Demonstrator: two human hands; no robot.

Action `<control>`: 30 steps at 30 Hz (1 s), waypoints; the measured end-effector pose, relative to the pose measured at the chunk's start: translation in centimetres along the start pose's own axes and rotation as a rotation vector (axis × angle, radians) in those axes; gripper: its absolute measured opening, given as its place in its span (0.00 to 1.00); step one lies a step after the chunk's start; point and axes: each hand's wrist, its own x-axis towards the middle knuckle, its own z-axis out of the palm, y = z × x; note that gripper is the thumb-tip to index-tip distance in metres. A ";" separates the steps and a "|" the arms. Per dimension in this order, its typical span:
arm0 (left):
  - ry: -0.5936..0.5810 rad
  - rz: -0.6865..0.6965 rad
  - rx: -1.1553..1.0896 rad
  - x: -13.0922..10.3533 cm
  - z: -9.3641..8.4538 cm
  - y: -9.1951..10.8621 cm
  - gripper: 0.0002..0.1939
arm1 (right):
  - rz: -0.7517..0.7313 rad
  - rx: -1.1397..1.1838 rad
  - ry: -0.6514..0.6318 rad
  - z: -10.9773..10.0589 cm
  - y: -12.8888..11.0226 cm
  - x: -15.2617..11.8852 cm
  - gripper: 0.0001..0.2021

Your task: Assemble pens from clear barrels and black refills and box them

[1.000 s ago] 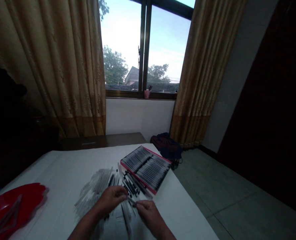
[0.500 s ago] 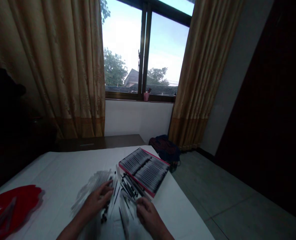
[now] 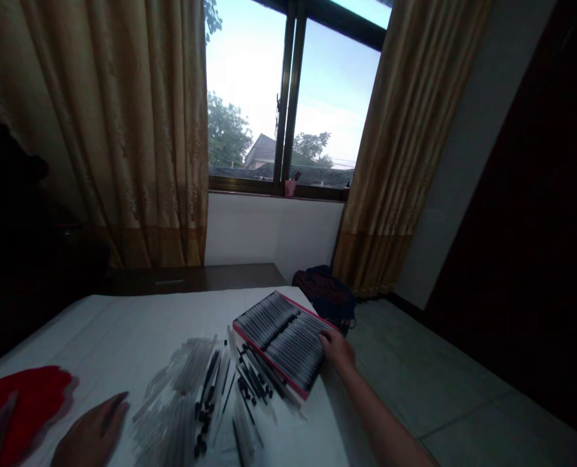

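My right hand (image 3: 337,351) is at the right side of a flat pink-edged box (image 3: 269,355), its bent fingertips over the rows of clear, dark-tipped pen-like sticks (image 3: 295,347) inside. Whatever those fingers pinch, if anything, is too small and dark to make out. Lower left, my left hand (image 3: 92,433) is low over the white table with fingers stretched out, holding nothing I can see. To its right lies a heap of clear plastic tubes (image 3: 174,402). Black caps (image 3: 201,425) and thin dark rods (image 3: 252,379) are scattered between the heap and the box.
A red plastic piece (image 3: 30,395) lies on the white table (image 3: 137,331) at the left. Behind the table stands a low dark cabinet (image 3: 230,276). A dark patterned bundle (image 3: 327,292) is beyond the right edge. A pink cup (image 3: 290,188) stands on the windowsill.
My left hand has left the loose dark parts and moved left and toward me. My right hand has moved up and right to the box's right side. The view has shifted slightly.
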 end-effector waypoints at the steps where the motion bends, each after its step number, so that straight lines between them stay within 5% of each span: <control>1: -0.035 -0.003 0.007 0.0 0.1 0.0 0.26 | 0.012 -0.056 -0.006 0.3 -0.2 0.5 0.14; 13: -0.086 0.004 0.097 0.0 0.5 -0.3 0.27 | 0.058 -0.388 -0.084 3.0 -1.0 1.9 0.14; 30: -0.041 0.069 0.168 -0.8 -1.1 2.3 0.24 | -0.064 -0.487 -0.089 2.4 -0.7 0.8 0.21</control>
